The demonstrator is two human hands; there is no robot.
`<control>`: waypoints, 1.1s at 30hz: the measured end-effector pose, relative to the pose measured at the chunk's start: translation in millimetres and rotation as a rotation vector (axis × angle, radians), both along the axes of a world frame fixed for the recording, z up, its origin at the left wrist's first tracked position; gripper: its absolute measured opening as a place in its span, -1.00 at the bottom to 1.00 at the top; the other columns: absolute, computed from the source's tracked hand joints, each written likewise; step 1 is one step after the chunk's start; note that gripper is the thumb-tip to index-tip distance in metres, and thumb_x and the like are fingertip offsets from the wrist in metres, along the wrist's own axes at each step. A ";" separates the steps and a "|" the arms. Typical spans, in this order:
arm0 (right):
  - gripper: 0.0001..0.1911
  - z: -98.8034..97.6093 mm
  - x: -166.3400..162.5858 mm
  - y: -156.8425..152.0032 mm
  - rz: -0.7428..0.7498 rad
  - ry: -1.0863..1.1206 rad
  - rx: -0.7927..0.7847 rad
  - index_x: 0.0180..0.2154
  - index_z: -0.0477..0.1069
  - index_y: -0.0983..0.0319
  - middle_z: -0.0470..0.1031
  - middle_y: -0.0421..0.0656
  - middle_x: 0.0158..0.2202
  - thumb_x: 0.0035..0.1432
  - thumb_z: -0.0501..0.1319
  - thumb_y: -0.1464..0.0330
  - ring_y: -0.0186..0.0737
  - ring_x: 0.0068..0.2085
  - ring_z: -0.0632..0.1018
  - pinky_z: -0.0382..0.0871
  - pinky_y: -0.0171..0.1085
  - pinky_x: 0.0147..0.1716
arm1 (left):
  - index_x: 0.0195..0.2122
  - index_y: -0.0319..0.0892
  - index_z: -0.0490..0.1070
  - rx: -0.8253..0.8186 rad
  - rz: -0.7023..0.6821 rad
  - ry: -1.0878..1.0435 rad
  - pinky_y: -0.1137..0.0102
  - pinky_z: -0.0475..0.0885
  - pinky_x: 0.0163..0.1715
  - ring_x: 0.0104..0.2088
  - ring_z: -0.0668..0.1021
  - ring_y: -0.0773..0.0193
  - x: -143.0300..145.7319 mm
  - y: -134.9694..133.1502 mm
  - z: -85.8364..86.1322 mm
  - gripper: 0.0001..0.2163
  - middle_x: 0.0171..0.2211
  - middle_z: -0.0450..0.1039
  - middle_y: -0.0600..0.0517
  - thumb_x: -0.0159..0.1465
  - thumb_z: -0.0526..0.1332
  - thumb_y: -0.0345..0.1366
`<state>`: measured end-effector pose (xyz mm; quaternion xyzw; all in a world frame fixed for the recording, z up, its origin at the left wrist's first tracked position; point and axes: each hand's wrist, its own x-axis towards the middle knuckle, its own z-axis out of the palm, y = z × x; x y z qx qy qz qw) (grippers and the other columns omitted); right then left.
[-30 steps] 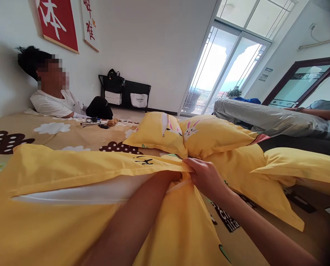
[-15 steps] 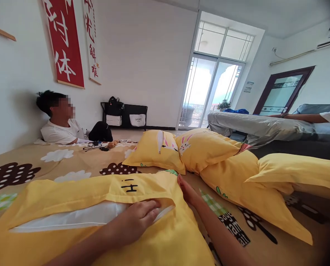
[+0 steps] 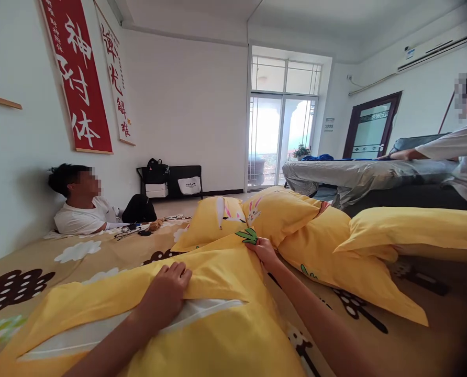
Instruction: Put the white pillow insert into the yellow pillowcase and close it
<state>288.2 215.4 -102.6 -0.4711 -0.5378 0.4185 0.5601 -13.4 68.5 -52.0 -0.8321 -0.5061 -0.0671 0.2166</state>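
Observation:
A yellow pillowcase [image 3: 221,277] lies across my lap with a white pillow [image 3: 100,330] showing through its long open slit. My left hand [image 3: 166,293] rests on the upper flap of that slit, fingers curled over the cloth edge. My right hand [image 3: 263,250] pinches the far corner of the same pillowcase, beside a green leaf print. Two stuffed yellow pillows with rabbit prints [image 3: 253,214] lie just beyond my right hand.
A tan bed sheet [image 3: 80,251] with cloud and brown dotted prints covers the bed. One person [image 3: 82,209] reclines against the left wall. Another person [image 3: 465,152] sits at the right by a grey-covered sofa [image 3: 355,175]. More yellow bedding [image 3: 410,228] lies at right.
My left hand moved from the slit's inner end up onto the upper flap. My right hand shifted further out to the case's corner. The view has tilted up.

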 end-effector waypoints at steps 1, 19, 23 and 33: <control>-0.64 4.7 1.8 -1.6 -0.032 -0.011 0.018 -0.59 0.29 0.20 0.40 -0.21 -0.60 -0.31 0.38 0.14 -0.28 -0.52 0.37 0.25 -0.30 -0.54 | -0.29 -0.20 0.45 0.077 -0.022 0.046 0.26 0.38 -0.26 -0.25 0.50 0.12 -5.0 -0.6 2.0 -0.72 -0.28 0.48 -0.08 0.11 0.04 -0.60; -0.64 125.9 14.1 -34.4 -0.029 -0.298 0.204 -0.51 0.45 0.27 0.31 -0.30 -0.69 -0.28 0.37 0.12 -0.38 -0.60 0.28 0.14 -0.35 -0.59 | -0.34 -0.13 0.41 0.347 -0.309 -0.115 0.38 0.32 -0.45 -0.44 0.51 0.23 -40.2 -53.6 18.8 -0.71 -0.44 0.48 0.03 -0.01 -0.01 -0.51; -0.68 157.3 4.4 -22.4 -0.187 -0.394 0.277 -0.51 0.43 0.26 0.29 -0.31 -0.70 -0.14 0.35 0.13 -0.37 -0.56 0.31 0.17 -0.36 -0.54 | -0.40 -0.10 0.40 0.512 -0.291 -0.086 0.39 0.29 -0.53 -0.51 0.51 0.25 -66.5 -50.3 54.0 -0.78 -0.47 0.50 0.04 0.13 -0.03 -0.40; -0.85 162.9 2.0 -16.1 -0.462 -0.731 0.201 -0.27 0.50 0.29 0.54 0.01 -0.30 0.10 0.24 0.38 0.01 -0.13 0.50 0.28 -0.13 -0.13 | -0.18 -0.06 0.49 0.012 -0.057 -0.336 0.38 0.47 -0.34 -0.26 0.59 0.21 -27.0 -44.3 1.5 -0.66 -0.19 0.55 -0.01 0.31 -0.08 -0.20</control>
